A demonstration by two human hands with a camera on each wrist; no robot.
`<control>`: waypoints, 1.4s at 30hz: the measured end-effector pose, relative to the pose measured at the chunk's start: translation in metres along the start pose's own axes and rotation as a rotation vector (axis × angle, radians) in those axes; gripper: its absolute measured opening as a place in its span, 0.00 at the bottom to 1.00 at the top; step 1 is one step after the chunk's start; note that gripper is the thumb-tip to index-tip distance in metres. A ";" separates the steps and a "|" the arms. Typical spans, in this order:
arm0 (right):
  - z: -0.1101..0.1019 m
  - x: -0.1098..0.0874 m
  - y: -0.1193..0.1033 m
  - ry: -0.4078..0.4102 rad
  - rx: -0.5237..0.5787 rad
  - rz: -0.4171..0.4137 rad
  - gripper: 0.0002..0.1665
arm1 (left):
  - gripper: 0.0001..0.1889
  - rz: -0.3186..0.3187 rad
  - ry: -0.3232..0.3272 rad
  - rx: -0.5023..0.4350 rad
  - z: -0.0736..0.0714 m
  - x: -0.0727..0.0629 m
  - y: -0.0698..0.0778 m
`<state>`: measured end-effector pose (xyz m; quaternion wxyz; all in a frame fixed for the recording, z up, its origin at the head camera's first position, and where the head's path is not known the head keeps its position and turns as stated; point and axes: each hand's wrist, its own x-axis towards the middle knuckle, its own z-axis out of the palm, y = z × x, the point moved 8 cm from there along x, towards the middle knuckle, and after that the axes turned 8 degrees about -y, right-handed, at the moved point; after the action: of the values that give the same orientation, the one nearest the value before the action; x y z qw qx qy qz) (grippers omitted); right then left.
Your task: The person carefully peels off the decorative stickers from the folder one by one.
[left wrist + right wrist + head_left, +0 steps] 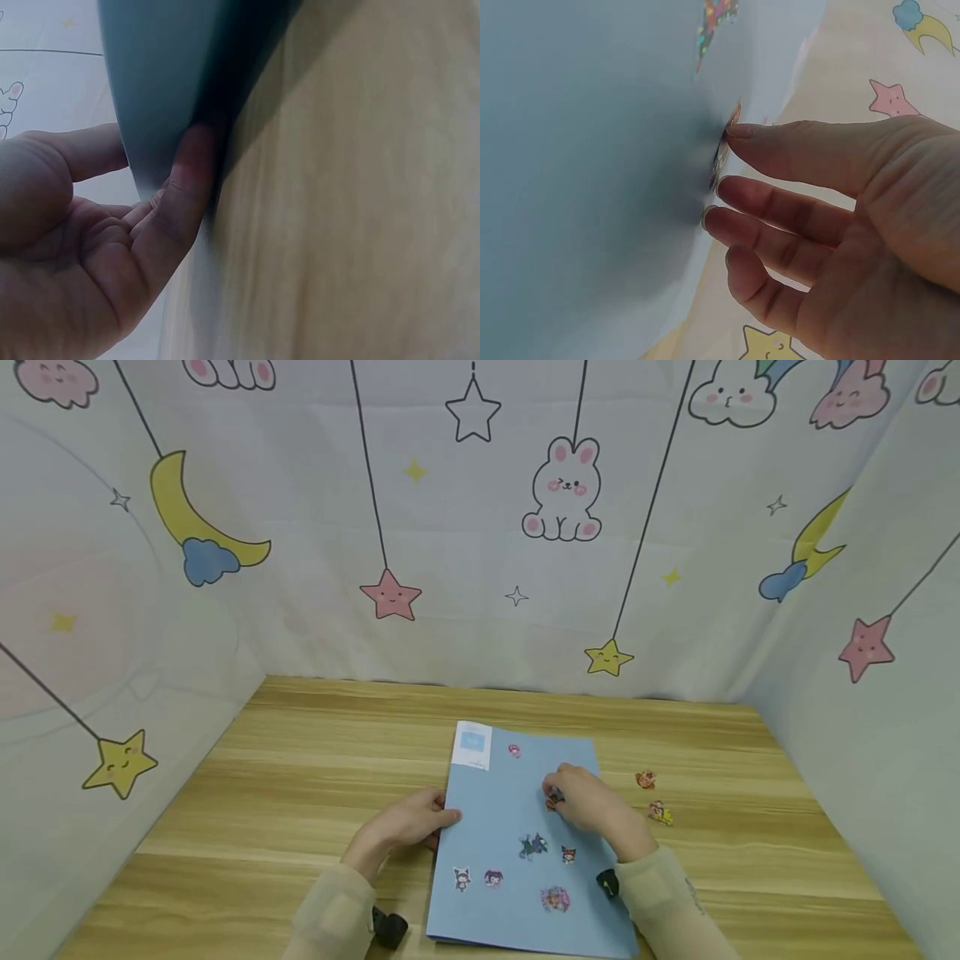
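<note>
A light blue folder (495, 802) lies on the wooden table, its cover dotted with several small cartoon stickers, such as a dark winged one (533, 846) and a glittery pink one (555, 899). My left hand (411, 820) grips the folder's left edge, thumb on top; in the left wrist view the fingers (169, 217) reach underneath. Over the folder's right half, my right hand (588, 802) holds a dark and orange sticker (555, 798) by thumb and fingertips at the cover. That sticker (724, 150) appears nearly edge-on in the right wrist view, partly hidden.
Two loose stickers, one orange-brown (646, 780) and one yellow and pink (660, 812), lie on the table (735, 827) right of the folder. A white label (472, 745) marks the folder's upper left corner. Patterned cloth (465, 635) encloses the table's back and sides.
</note>
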<state>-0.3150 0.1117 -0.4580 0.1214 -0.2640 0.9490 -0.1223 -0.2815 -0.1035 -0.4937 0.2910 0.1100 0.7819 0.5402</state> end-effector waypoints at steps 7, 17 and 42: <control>0.001 0.001 0.001 -0.006 0.007 0.001 0.08 | 0.13 -0.001 0.006 0.010 0.000 -0.001 0.000; 0.003 0.001 0.001 0.007 -0.017 0.017 0.08 | 0.13 -0.008 0.011 0.023 -0.001 -0.001 -0.001; -0.006 0.016 -0.010 -0.168 -0.144 -0.210 0.15 | 0.13 -0.006 0.004 0.014 0.000 0.001 -0.002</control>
<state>-0.3255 0.0955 -0.4523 0.1679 -0.3791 0.9090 -0.0434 -0.2820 -0.1042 -0.4952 0.2903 0.1087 0.7865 0.5342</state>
